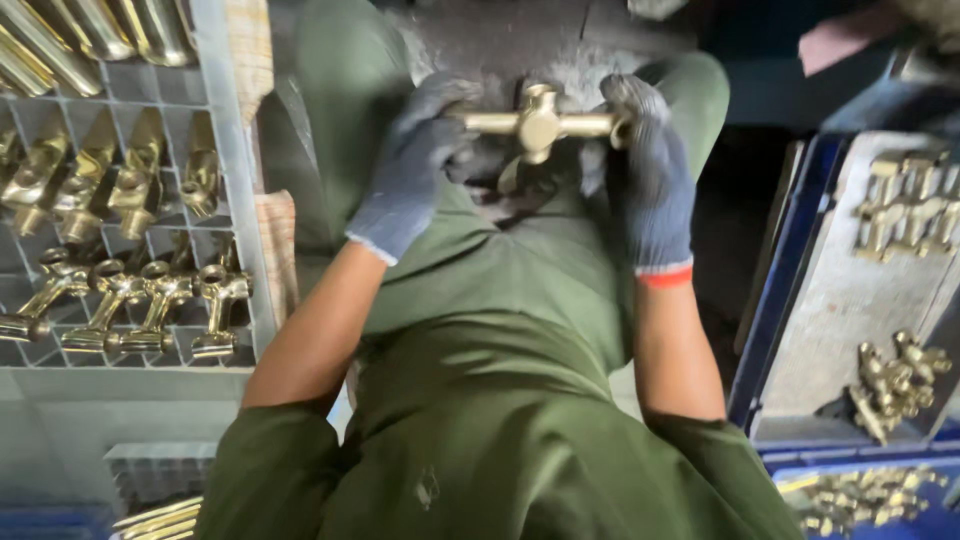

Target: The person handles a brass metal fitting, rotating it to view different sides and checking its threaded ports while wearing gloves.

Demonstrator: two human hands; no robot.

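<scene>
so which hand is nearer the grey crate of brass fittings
Left. The left hand grips the brass fitting on the side towards the grey crate; the right hand grips its far end.

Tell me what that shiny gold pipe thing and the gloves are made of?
The cross-shaped fitting looks like brass: yellow metal with bright glints, though the alloy is only a guess. The gloves on the left hand and right hand look like grey knitted fabric, matte and soft.

The ends of the cross-shaped brass tap body are hidden inside the grey knitted gloves. The brass fittings in the pale grey plastic crate are cut off by the left edge, and those in the blue tray are blurred.
</scene>
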